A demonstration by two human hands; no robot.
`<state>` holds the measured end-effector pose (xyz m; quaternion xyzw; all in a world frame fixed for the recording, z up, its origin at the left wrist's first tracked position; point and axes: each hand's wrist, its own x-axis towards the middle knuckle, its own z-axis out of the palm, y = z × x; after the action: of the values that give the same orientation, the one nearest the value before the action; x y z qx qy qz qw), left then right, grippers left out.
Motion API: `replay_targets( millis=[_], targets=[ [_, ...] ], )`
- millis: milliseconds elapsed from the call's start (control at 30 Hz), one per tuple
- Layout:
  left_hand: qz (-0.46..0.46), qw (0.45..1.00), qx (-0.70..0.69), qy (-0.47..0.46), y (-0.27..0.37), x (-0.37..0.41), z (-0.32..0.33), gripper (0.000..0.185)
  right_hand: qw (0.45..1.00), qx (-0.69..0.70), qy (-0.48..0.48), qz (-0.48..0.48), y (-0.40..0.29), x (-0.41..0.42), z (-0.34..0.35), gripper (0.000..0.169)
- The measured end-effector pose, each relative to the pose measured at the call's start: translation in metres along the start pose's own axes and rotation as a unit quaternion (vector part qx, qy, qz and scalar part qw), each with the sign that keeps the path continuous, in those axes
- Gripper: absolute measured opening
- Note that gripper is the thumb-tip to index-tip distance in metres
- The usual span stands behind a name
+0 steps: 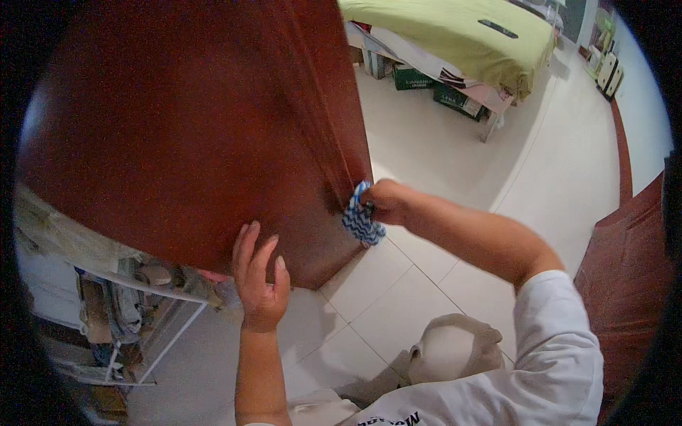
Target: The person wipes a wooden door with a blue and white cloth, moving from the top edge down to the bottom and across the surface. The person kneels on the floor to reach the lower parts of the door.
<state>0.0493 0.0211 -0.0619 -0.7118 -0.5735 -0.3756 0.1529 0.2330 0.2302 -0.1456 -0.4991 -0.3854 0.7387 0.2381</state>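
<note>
A dark reddish-brown door panel (202, 122) fills the upper left, its free edge running down to the middle of the view. My right hand (388, 201) grips a blue-and-white zigzag-patterned cloth (364, 218). The cloth lies against the door's edge, partly hidden behind my fingers. Lower down, my left hand (262, 277) is raised before the panel with its fingers apart and nothing in it. Whether its fingertips touch the surface, I cannot tell.
A bed with a yellow-green cover (458, 32) stands beyond the door, with dark green boxes (413, 77) below it. At left is a white metal rack (176, 341) with clothes. Another reddish-brown panel (623, 277) is at right. A suitcase (610, 74) stands by the far wall. Pale tiles (394, 298) cover the floor.
</note>
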Motion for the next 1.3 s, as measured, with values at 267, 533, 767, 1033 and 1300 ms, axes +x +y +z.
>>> replay_targets(
  millis=[267, 533, 767, 1033, 1300],
  targets=[
    [0.004, 0.998, -0.066, 0.019, -0.018, -0.013, -0.012, 0.022, 0.841, -0.442, -0.023, -0.312, -0.15, -0.143, 0.036, 0.026],
    [0.025, 0.998, -0.061, 0.024, -0.023, -0.014, -0.013, 0.022, 0.456, -0.33, 0.157, -0.811, -0.11, -0.105, 0.066, 0.032],
    [0.028, 0.997, -0.07, 0.011, -0.024, -0.012, -0.015, 0.023, 0.579, -0.491, -0.044, -0.649, 0.054, -0.015, 0.026, 0.025],
    [-0.003, 0.998, -0.062, -0.008, -0.022, -0.013, -0.016, 0.021, 0.625, -0.577, -0.109, -0.515, 0.19, 0.065, -0.023, 0.027],
    [-0.01, 0.996, -0.078, -0.033, -0.015, -0.01, -0.028, 0.025, 0.659, -0.706, -0.132, -0.226, 0.23, 0.116, -0.03, 0.023]
  ],
)
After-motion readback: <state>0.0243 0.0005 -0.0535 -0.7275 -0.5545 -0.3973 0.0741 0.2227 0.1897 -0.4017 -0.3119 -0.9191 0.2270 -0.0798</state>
